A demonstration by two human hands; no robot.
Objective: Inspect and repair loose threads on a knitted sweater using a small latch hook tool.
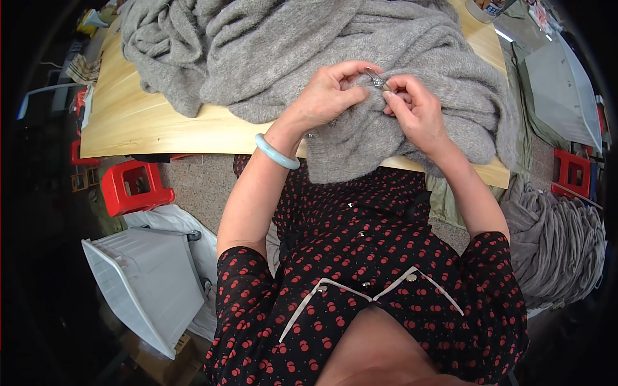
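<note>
A grey fuzzy knit garment (277, 55) lies bunched over the table, with one part hanging over its near edge. My left hand (328, 95) pinches a fold of the knit between thumb and fingers. Close to its fingertips a small shiny, jewelled-looking button (378, 82) sits on the fabric, with a thin dark loop beside it. My right hand (417, 109) is closed in a pinch just right of the button, its fingertips at something thin and small that I cannot make out. A second small shiny piece (311, 135) shows on the knit below my left wrist.
The pale wooden table (129, 119) bears the garment. Red stools (134, 186) and a grey-white wheeled bin (151, 283) stand at left. On the right are another pale bin (560, 90), a red stool (571, 172) and a heap of grey knitwear (553, 248). A container (486, 9) sits at the far right corner.
</note>
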